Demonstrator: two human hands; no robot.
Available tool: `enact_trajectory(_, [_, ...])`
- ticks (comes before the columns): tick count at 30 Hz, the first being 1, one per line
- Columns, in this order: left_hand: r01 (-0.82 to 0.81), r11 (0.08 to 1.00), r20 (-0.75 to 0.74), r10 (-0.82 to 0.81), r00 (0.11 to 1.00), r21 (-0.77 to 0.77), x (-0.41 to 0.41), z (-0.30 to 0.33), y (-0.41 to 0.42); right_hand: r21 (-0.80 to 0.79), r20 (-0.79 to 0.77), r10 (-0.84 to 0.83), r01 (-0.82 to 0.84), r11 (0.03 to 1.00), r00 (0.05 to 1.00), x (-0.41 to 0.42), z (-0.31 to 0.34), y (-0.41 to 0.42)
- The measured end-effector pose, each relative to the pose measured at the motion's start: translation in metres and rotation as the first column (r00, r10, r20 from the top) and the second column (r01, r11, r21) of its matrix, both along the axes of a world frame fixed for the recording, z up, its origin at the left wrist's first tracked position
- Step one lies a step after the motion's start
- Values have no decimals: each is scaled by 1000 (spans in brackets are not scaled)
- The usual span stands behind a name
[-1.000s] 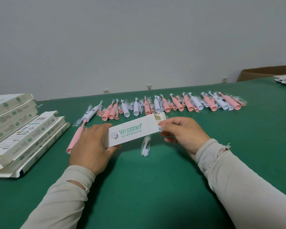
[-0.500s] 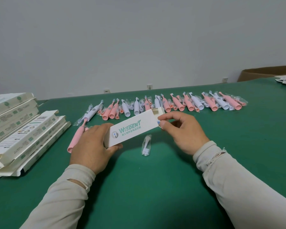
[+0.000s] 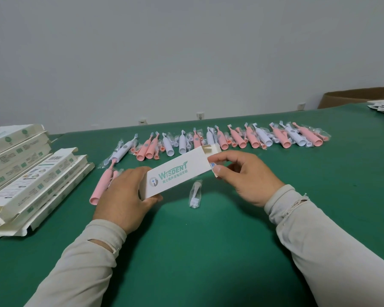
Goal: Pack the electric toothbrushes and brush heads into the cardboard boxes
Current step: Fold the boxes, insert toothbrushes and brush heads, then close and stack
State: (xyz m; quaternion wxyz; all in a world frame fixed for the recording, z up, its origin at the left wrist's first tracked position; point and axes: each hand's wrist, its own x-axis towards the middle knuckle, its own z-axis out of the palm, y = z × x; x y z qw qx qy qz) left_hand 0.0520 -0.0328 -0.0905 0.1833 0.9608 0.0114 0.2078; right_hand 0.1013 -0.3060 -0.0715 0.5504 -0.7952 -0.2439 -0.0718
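Left hand (image 3: 124, 196) grips the near end of the box (image 3: 175, 173), holding it off the green table (image 3: 208, 251), open end tilted away, probably so the right hand (image 3: 246, 178) can load it. Right fingers pinch something small at the box mouth; likely a wrapped brush head, can't tell for sure. Box: slim white carton, green logo, far flaps open. Another bagged brush head (image 3: 195, 196) lies just below it; toothbrushes (image 3: 231, 140) lined up behind.

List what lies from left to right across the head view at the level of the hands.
Stack of cardboard boxes → loose pink toothbrush → left hand gripping the WISDENT box → bagged brush head → right hand pinching the box's open end.
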Motion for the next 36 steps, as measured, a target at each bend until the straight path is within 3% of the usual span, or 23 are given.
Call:
enact_trajectory(6, [5, 1000, -6, -5, 1000, 15, -1, 0, 1, -93, 92, -2, 10, 996, 996, -5, 1, 5])
enact_trajectory(12, [33, 999, -16, -33, 999, -20, 0, 0, -2, 42, 0, 30, -30, 999, 1000, -2, 3, -1])
enact_trajectory(19, [39, 999, -6, -39, 999, -25, 0, -1, 0, 46, -58, 93, -90, 995, 994, -4, 7, -1])
enact_trajectory(25, [30, 999, -20, -30, 999, -19, 0, -1, 1, -89, 54, 50, -45, 995, 997, -6, 7, 0])
enact_trajectory(36, [56, 998, -47, -56, 997, -18, 1, -2, 0, -275, 102, -9, 37, 961, 995, -4, 5, -1])
